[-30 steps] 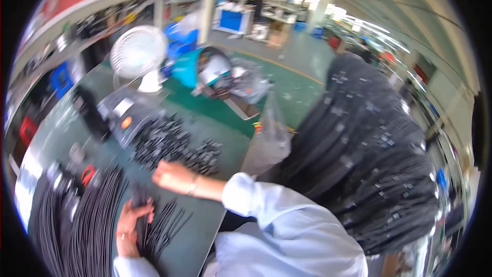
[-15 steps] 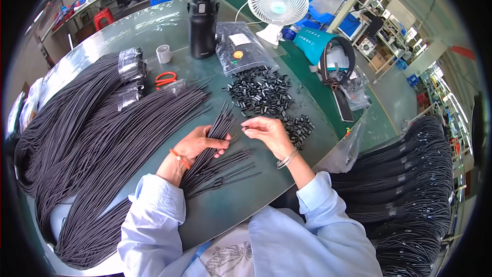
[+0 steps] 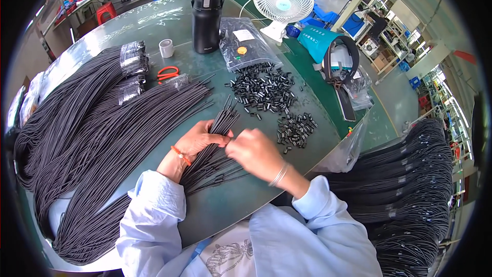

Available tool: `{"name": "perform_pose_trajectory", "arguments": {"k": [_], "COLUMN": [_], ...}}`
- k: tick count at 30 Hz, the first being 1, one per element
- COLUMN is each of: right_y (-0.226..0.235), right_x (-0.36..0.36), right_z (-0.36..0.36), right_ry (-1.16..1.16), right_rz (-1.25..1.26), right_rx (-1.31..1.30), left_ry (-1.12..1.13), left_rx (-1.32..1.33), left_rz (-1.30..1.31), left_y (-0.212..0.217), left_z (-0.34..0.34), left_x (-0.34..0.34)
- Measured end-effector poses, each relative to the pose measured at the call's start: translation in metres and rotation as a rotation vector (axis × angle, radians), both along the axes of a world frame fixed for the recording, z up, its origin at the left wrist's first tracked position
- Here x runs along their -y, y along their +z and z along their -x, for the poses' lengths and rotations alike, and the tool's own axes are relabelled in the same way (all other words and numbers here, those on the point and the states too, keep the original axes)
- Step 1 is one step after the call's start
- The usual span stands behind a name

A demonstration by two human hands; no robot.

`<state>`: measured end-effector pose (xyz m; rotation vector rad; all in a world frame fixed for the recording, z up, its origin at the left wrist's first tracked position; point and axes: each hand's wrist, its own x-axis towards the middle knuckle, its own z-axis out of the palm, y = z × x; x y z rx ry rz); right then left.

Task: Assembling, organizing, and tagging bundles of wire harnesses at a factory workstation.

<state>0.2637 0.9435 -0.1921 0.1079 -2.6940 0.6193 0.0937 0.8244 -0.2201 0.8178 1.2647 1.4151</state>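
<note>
My left hand (image 3: 197, 141) is wrapped round a bundle of thin black cables (image 3: 223, 119), whose ends stick up past the thumb. More cable ends (image 3: 218, 172) fan out below that hand, over the table. Fingers curled together, my right hand (image 3: 256, 155) meets the left thumb at the side of the bundle. It is smeared by motion, and whatever sits between its fingertips is hidden. Beyond the hands lie a large heap of short black tube-like caps (image 3: 264, 88) and a smaller heap of the same caps (image 3: 296, 131).
A thick spread of black cables (image 3: 102, 123) covers the left of the table. Farther back are orange-handled scissors (image 3: 168, 73), a tape roll (image 3: 166, 48), a black bottle (image 3: 207, 20), a plastic bag (image 3: 246, 43) and a white fan (image 3: 283, 0). More cable bundles (image 3: 405, 174) hang at right.
My right hand, which pinched a small dark piece apart from the bundle, has moved left and down against my left thumb. My left hand keeps its hold on the cables.
</note>
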Motion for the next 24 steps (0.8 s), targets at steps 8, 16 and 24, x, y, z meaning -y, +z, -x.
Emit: {"name": "perform_pose_trajectory", "arguments": {"k": [8,16,24], "right_y": [0.000,-0.035,-0.011], "right_x": [-0.023,-0.067,-0.033], "right_z": [0.002,0.005,0.005], "right_ry": [-0.416,-0.372,-0.129], "right_rz": [-0.060,-0.091,0.827], "right_rx": [-0.098,-0.120,0.178], "left_ry": [0.003,-0.043,-0.042], "left_rx": [0.129,0.105,0.131], "left_rz": [0.186,0.128,0.110], "left_y": [0.020,0.018,0.020], "left_z": [-0.004,-0.003,-0.005], "left_x": [0.002,0.001,0.002]}}
